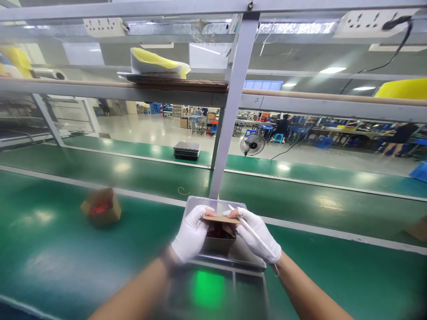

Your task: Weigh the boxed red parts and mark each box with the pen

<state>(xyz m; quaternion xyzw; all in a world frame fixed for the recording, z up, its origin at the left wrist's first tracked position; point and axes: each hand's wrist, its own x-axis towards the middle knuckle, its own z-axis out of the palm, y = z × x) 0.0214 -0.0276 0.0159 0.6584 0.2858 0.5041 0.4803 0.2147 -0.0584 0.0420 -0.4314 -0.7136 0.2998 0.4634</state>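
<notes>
Both my hands wear white gloves and grip a small open cardboard box that sits on the metal pan of a weighing scale. My left hand is closed on the box's left side. My right hand is closed on its right side, and a thin white pen-like stick lies along that hand. Something dark red shows inside the box. The scale's display glows green just in front of me.
A second open cardboard box with red contents lies blurred on the green conveyor belt at left. A grey frame post rises behind the scale. Another scale sits on the far belt. People work at distant tables.
</notes>
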